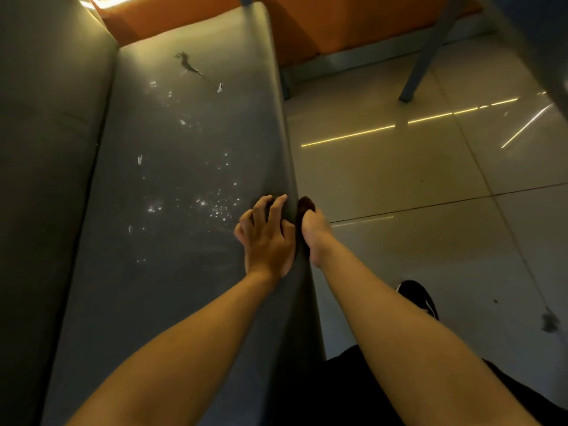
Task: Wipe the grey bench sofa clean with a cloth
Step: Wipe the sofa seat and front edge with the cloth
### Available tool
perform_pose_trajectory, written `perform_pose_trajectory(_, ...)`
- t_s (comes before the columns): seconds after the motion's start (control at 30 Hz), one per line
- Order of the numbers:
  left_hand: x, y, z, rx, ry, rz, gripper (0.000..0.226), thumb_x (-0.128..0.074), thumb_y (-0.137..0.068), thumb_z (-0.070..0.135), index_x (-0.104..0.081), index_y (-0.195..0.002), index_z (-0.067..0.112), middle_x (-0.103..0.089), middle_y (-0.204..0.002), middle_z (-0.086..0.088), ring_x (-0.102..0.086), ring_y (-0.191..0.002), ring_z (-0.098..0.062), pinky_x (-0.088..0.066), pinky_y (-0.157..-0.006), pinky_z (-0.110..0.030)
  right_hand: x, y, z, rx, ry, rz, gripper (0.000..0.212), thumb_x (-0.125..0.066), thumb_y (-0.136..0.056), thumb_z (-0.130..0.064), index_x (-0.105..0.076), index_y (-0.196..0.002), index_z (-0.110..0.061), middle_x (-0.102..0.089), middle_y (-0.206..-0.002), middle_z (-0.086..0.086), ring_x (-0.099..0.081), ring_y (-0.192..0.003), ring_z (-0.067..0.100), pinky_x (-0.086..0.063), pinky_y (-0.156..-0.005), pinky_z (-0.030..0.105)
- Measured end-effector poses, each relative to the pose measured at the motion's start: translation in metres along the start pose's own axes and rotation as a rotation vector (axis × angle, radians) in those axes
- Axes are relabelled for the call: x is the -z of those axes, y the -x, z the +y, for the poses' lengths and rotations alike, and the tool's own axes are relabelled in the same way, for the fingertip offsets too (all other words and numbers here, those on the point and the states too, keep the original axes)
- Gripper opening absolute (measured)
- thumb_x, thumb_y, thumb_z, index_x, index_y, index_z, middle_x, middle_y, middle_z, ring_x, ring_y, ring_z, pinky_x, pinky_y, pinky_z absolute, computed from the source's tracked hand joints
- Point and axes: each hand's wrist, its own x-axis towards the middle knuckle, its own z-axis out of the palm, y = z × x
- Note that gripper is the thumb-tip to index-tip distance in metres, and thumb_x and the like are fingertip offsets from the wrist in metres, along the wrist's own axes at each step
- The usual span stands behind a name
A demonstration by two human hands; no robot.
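At rounded seat edge | left hand (266,238) splayed on smooth grey sofa (172,149) | right hand (316,232) grips dark cloth (305,206)

No text, label, brand, number or sign can be read anywhere.

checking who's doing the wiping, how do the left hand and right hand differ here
The left hand holds nothing, fingers spread and bent; the right hand grips a dark cloth. The left hand rests on the seat top of the grey bench sofa; the right hand is over its front edge. Both are side by side at that edge.
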Motion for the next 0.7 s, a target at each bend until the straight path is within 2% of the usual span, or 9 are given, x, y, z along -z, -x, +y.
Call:
perform_pose_trajectory(0.07,0.001,0.0,0.0,-0.003,0.013,-0.001,0.054,-0.024,-0.094,0.042,-0.042,-0.145,0.036,-0.035,-0.148,0.004,-0.032,-0.129,-0.025,-0.025,-0.111,-0.045,0.004,0.03,-0.011,-0.082,0.112,0.006,0.044,-0.045,-0.088,-0.044,-0.067,-0.113,-0.017,-0.07,-0.11,0.011,-0.066,-0.092,0.026,-0.058,-0.079,0.035)
perform_pose_trajectory(0.13,0.002,0.001,0.001,-0.004,0.017,-0.002,0.055,-0.025,-0.094,0.043,-0.042,-0.145,0.036,-0.036,-0.148,0.004,-0.032,-0.129,-0.025,-0.024,-0.11,-0.046,0.012,0.047,-0.016,-0.133,0.165,-0.004,0.029,-0.046,-0.099,-0.031,-0.063,-0.092,-0.009,-0.063,-0.084,0.01,-0.057,-0.072,0.023,-0.045,-0.055,0.026)
perform_pose_trajectory(0.17,0.002,0.0,0.001,-0.006,0.016,-0.001,0.055,-0.025,-0.094,0.043,-0.042,-0.145,0.036,-0.036,-0.148,0.004,-0.032,-0.13,-0.025,-0.024,-0.111,-0.046,0.016,0.048,-0.016,-0.151,0.156,-0.003,0.026,-0.046,-0.101,-0.028,-0.06,-0.089,-0.009,-0.059,-0.08,0.009,-0.053,-0.069,0.022,-0.041,-0.054,0.026)
perform_pose_trajectory(0.2,0.001,0.0,-0.001,-0.01,0.016,-0.001,0.055,-0.025,-0.094,0.043,-0.042,-0.146,0.036,-0.036,-0.148,0.004,-0.032,-0.13,-0.025,-0.024,-0.111,-0.047,0.016,0.047,-0.015,-0.158,0.136,-0.007,0.024,-0.048,-0.101,-0.026,-0.062,-0.094,-0.009,-0.06,-0.083,0.009,-0.054,-0.073,0.022,-0.043,-0.057,0.028)
perform_pose_trajectory(0.3,-0.001,-0.001,-0.005,-0.032,0.011,0.009,0.054,-0.027,-0.095,0.043,-0.042,-0.146,0.036,-0.037,-0.147,0.002,-0.032,-0.129,-0.024,-0.026,-0.11,-0.048,0.003,0.033,-0.021,-0.076,0.012,0.043,0.028,-0.047,-0.098,-0.021,-0.063,-0.119,-0.01,-0.068,-0.108,0.013,-0.066,-0.092,0.028,-0.058,-0.076,0.038)
perform_pose_trajectory(0.4,-0.004,0.0,-0.007,-0.049,0.022,0.033,0.053,-0.027,-0.095,0.043,-0.044,-0.145,0.034,-0.039,-0.147,0.001,-0.03,-0.127,-0.022,-0.027,-0.109,-0.047,-0.011,0.018,-0.038,0.062,-0.149,0.039,0.03,-0.04,-0.102,-0.018,-0.056,-0.128,-0.017,-0.064,-0.118,0.014,-0.065,-0.105,0.034,-0.058,-0.091,0.049)
perform_pose_trajectory(0.5,-0.005,-0.002,-0.005,-0.045,0.021,0.041,0.054,-0.026,-0.095,0.043,-0.045,-0.144,0.034,-0.039,-0.147,0.001,-0.031,-0.127,-0.023,-0.027,-0.109,-0.047,-0.01,0.015,-0.035,0.083,-0.189,-0.014,0.031,-0.04,-0.103,-0.022,-0.058,-0.128,-0.022,-0.066,-0.118,0.012,-0.066,-0.107,0.033,-0.057,-0.094,0.049)
perform_pose_trajectory(0.63,-0.006,0.0,-0.003,-0.04,-0.005,0.041,0.053,-0.027,-0.095,0.042,-0.043,-0.145,0.034,-0.038,-0.147,0.002,-0.035,-0.129,-0.025,-0.028,-0.109,-0.049,0.004,0.02,-0.006,0.021,0.02,0.068,0.026,-0.046,-0.098,-0.019,-0.062,-0.118,-0.017,-0.068,-0.114,0.013,-0.066,-0.102,0.033,-0.057,-0.092,0.051)
perform_pose_trajectory(0.7,-0.005,0.0,-0.003,-0.048,-0.019,0.049,0.052,-0.029,-0.095,0.041,-0.043,-0.145,0.033,-0.039,-0.146,0.001,-0.036,-0.129,-0.026,-0.028,-0.108,-0.049,0.011,0.03,-0.006,-0.042,0.142,0.113,0.024,-0.046,-0.101,-0.019,-0.063,-0.114,-0.009,-0.066,-0.114,0.015,-0.064,-0.1,0.033,-0.058,-0.087,0.046)
